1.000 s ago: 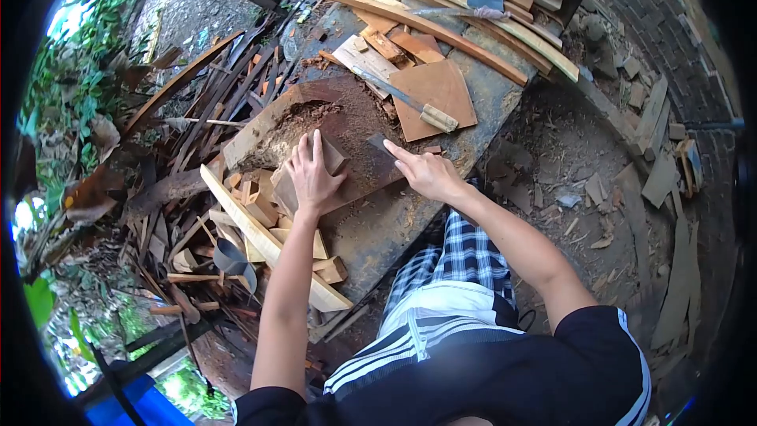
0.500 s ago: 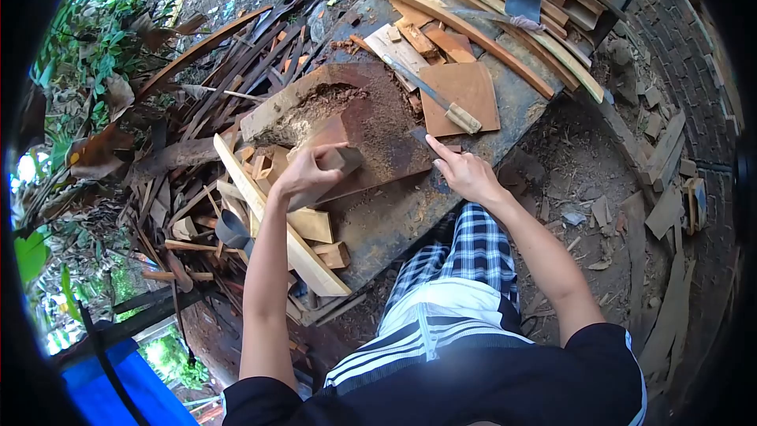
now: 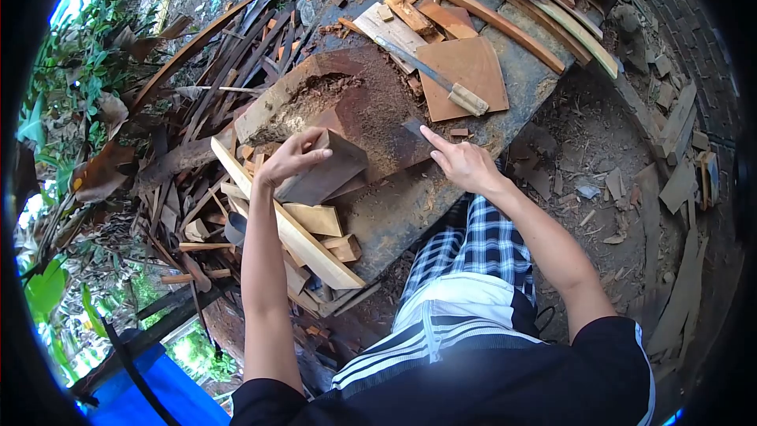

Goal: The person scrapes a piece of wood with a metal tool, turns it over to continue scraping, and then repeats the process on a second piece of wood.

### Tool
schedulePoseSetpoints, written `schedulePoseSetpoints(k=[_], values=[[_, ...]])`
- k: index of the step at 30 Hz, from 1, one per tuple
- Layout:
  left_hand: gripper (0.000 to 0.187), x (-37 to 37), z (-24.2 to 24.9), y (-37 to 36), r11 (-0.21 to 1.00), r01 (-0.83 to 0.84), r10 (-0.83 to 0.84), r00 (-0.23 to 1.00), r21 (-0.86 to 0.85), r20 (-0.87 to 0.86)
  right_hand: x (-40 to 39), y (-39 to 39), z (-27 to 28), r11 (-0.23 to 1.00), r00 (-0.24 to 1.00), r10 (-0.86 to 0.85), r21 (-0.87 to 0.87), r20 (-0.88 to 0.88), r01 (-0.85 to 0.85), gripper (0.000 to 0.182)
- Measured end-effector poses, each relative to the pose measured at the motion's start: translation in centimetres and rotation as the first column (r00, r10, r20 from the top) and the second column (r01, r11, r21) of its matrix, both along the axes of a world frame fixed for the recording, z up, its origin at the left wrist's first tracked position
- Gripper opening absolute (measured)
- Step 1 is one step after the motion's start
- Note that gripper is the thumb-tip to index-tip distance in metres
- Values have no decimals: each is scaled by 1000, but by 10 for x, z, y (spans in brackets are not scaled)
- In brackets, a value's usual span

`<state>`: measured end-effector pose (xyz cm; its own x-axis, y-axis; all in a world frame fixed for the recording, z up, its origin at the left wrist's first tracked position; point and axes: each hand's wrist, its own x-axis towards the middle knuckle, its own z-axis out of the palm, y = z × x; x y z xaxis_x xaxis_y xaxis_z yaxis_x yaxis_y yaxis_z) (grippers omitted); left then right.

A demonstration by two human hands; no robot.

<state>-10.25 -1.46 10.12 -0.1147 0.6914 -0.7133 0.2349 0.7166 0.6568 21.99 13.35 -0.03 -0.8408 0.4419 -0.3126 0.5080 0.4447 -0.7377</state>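
My left hand (image 3: 293, 156) has its fingers closed on the top edge of a wooden block (image 3: 325, 171), which stands tilted on a large wood slab (image 3: 374, 114). The slab is hollowed and strewn with sawdust. In my right hand (image 3: 464, 162) is a dark flat blade (image 3: 413, 128), its index finger stretched along it and its tip over the slab's right part. Just beyond lies a long file with a wooden handle (image 3: 468, 99), resting on a square brown board (image 3: 473, 67).
Long curved wood strips (image 3: 473, 6) lie at the table's far side. Pale wood offcuts (image 3: 315, 219) and a long pale strip (image 3: 303, 248) are at the near left. Scrap wood is piled at the left, and a blue sheet (image 3: 169, 386) shows at the lower left.
The block under my left hand has turned, so its broad grey side now shows. My right hand still holds the blade. The whole view has shifted slightly.
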Motion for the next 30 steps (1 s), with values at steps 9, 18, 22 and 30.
schedulePoseSetpoints(k=[9, 18, 22, 30], values=[[42, 17, -68, -2, 933, 225, 20, 748, 282, -663, -20, -9, 1, 986, 999, 39, -163, 20, -36, 52], [33, 72, -106, -11, 908, 4, 402, 269, 419, -875, -57, -37, 39, 734, 999, -15, -679, -39, -16, 50], [30, 74, -103, -4, 942, -66, 336, 206, 329, -919, -51, -41, 44, 695, 998, -35, -719, -45, -8, 50], [31, 72, -103, -3, 940, -38, 341, 185, 339, -922, -52, -65, 21, 792, 981, -133, -610, -145, 18, 49]])
